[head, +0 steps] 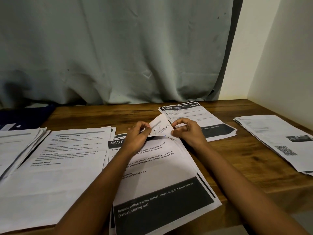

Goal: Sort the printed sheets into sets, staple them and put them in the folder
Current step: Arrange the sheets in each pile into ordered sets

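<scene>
We count five piles (pixel 67 158) of printed sheets on the table (pixel 237 150). The centre pile (pixel 160 175) has its long axis near-to-far, heading at the far end. Our left hand (pixel 137 136) and right hand (pixel 188 131) each pinch its top sheet (pixel 160 128) by the lifted far corner.

A plain room, more home than office: a wooden counter (pixel 228 150) stands with its far edge against a pale grey-green curtain (pixel 118 48), a bare cream wall (pixel 279 56) at its right corner, printed sheets (pixel 67 167) spread across it
</scene>
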